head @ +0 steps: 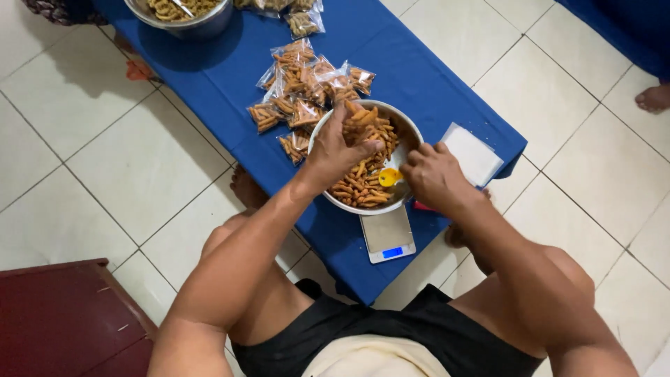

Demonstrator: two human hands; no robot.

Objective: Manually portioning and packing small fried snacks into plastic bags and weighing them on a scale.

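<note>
A steel bowl [328,120] of orange-brown stick snacks [363,187] sits on a blue-covered low table [419,77]. My left hand [336,150] reaches into the bowl, its fingers closed on a bunch of the snacks. My right hand [434,176] rests at the bowl's right rim, next to a small yellow scoop [389,176] lying in the snacks; whether it grips the scoop cannot be seen. A small digital scale [388,236] lies just in front of the bowl.
Several small clear bags of snacks [301,91] lie piled beyond the bowl. A stack of empty clear bags [474,153] lies right of it. A second bowl [183,15] stands at the far end. Another person's foot [653,98] shows at right. A dark red bench [63,318] is lower left.
</note>
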